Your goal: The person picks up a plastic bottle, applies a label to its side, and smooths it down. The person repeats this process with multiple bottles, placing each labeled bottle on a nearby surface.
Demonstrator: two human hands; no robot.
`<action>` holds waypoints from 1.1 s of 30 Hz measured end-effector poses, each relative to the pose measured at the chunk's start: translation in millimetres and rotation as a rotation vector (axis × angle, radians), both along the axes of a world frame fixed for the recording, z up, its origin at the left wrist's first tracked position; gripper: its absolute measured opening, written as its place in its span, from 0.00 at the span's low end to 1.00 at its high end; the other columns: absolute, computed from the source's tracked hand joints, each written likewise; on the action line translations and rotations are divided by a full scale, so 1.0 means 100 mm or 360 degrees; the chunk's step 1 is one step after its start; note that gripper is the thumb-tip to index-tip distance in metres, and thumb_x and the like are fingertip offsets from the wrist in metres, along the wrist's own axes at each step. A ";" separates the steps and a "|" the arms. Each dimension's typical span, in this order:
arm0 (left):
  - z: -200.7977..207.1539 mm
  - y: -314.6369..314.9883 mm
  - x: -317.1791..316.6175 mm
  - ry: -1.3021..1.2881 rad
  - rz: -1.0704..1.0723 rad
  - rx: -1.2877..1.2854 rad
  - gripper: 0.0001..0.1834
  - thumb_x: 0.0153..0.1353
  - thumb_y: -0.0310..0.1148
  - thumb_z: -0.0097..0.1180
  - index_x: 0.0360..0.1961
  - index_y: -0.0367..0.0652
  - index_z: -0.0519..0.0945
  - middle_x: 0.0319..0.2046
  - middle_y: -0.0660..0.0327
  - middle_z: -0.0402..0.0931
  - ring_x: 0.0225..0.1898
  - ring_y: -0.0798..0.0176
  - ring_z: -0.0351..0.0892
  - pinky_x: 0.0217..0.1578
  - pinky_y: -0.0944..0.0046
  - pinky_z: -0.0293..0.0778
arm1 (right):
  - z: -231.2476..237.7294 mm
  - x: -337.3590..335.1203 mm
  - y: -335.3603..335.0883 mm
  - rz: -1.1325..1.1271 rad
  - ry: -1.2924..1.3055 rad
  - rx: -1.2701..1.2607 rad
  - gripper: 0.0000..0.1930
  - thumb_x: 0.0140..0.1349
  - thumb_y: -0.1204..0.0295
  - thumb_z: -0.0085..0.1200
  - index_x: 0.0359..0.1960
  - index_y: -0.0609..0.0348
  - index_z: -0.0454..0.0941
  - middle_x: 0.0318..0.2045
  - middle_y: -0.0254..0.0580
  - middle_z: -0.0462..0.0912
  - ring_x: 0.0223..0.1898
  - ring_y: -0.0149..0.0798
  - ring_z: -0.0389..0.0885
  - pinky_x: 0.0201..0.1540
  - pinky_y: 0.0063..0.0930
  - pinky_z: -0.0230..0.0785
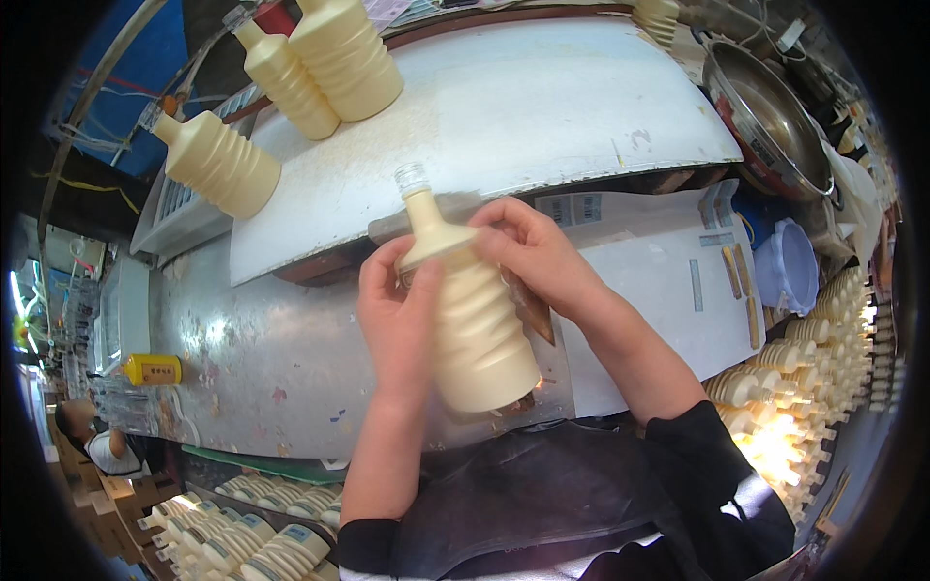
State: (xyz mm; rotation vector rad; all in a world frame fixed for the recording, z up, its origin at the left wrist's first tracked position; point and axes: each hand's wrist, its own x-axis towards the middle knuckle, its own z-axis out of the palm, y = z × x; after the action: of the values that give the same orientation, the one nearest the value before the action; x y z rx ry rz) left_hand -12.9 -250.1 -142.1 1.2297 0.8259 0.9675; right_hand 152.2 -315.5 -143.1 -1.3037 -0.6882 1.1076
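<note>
Grips a cream, wavy-ribbed bottle (480, 334) by its shoulder in partly curled left hand (395, 300) and right hand (538, 259); aims its long axis neck-first outward, slightly left, over a scuffed grey metal bench (242, 353), facing a raised white panel (542, 92), near massed cream bottles (814, 358).

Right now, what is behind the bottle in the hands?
Behind the bottle: the white board past its neck, the metal table around its body, and a pointed brown piece, partly hidden. What its body covers cannot be seen.
</note>
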 end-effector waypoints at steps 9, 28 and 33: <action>0.01 0.00 0.00 -0.0047 -0.0015 -0.0019 0.17 0.70 0.25 0.62 0.58 0.34 0.76 0.49 0.56 0.80 0.47 0.68 0.79 0.50 0.67 0.79 | 0.01 0.04 -0.02 0.0085 -0.0230 -0.0055 0.09 0.72 0.68 0.59 0.48 0.56 0.77 0.28 0.25 0.79 0.30 0.16 0.73 0.32 0.15 0.65; -0.05 0.06 -0.02 0.0048 -0.0030 -0.0038 0.19 0.66 0.26 0.64 0.57 0.34 0.76 0.53 0.57 0.76 0.53 0.66 0.77 0.55 0.64 0.75 | -0.02 0.00 -0.02 -0.0004 -0.0237 -0.0020 0.11 0.69 0.68 0.60 0.49 0.57 0.78 0.33 0.28 0.80 0.34 0.19 0.75 0.35 0.17 0.67; -0.09 0.09 -0.09 -0.0065 -0.0092 -0.0093 0.14 0.75 0.30 0.52 0.58 0.38 0.76 0.51 0.59 0.78 0.50 0.70 0.77 0.53 0.66 0.76 | 0.09 0.22 -0.14 -0.0168 -0.0009 0.0187 0.12 0.68 0.73 0.58 0.51 0.59 0.77 0.41 0.34 0.81 0.40 0.23 0.77 0.40 0.19 0.71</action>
State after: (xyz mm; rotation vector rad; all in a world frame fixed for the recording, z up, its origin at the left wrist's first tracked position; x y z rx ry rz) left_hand -21.9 -240.7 -151.5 1.1740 0.7775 0.9130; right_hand 173.8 -329.2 -133.7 -1.2292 -0.6709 0.9643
